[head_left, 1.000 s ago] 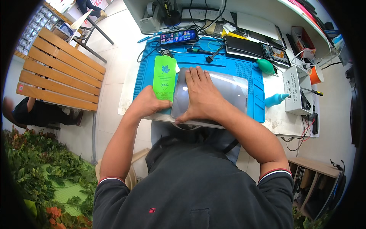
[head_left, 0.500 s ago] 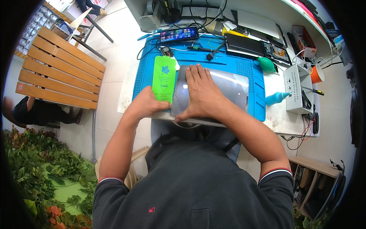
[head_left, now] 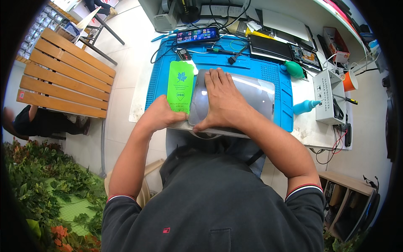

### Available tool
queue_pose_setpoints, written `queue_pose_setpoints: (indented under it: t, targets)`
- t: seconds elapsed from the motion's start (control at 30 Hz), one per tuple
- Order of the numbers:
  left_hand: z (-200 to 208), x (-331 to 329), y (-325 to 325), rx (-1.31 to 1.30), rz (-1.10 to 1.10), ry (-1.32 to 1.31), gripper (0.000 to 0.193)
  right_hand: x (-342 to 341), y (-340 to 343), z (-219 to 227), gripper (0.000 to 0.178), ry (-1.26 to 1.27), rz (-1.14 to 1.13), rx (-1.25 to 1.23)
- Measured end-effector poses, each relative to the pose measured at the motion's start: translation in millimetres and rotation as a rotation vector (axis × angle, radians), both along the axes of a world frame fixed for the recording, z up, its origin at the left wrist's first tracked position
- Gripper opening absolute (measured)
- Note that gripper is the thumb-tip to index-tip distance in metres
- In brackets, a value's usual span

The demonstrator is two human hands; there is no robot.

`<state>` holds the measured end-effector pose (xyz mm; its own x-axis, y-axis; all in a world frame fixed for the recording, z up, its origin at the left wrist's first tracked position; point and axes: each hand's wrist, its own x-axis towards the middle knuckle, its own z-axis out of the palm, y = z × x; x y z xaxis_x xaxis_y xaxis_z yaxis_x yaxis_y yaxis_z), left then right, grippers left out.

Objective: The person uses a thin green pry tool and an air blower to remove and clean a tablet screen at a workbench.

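My left hand [head_left: 161,112] is closed at the lower left of a bright green card [head_left: 180,80] with a leaf design, its thumb pressed on the card's bottom edge. The curled fingers are partly hidden. My right hand [head_left: 222,101] lies flat, fingers pointing away from me and thumb spread, on a greyish see-through flat plastic case or sheet [head_left: 258,94] with rounded corners. That piece lies right beside the card, at the table's front edge. Both rest over a blue silicone work mat [head_left: 285,113].
Behind the mat's far edge lie a lit phone [head_left: 197,35] and tangled cables. A black flat device [head_left: 270,47], an opened phone [head_left: 303,56] and a green air blower [head_left: 294,69] stand to the right, with a blue bottle [head_left: 305,107] and a white box [head_left: 325,96].
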<state>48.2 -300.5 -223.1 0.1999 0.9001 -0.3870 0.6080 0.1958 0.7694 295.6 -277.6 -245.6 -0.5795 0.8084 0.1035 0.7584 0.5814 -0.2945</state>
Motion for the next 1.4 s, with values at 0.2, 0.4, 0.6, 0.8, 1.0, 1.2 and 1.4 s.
queue_pose_setpoints:
  t: [0.2,0.4,0.6,0.8,1.0,1.2,1.4]
  targets:
    - [-5,-2,-2,0.018,-0.003,-0.013,0.041,-1,0,1,0.160,-0.007,0.000,-0.007]
    - [3,1,-5,-0.027,0.017,0.003,0.041,-1,0,4,0.160,-0.024,-0.004,-0.023]
    - [4,1,-7,-0.025,0.018,-0.011,0.040,-1,0,3,0.160,-0.028,-0.004,-0.023]
    - [2,0,-6,-0.021,0.003,0.021,0.041,-2,0,6,0.161,-0.068,-0.014,-0.054]
    - [-5,-4,-7,-0.020,0.015,-0.020,0.040,-3,0,11,0.161,-0.098,-0.019,-0.080]
    - [-5,-4,-6,-0.024,0.009,-0.015,0.038,-3,1,14,0.163,-0.132,-0.022,-0.115]
    - [-3,-3,-7,0.006,-0.009,-0.003,0.038,-3,1,14,0.162,-0.131,-0.020,-0.116]
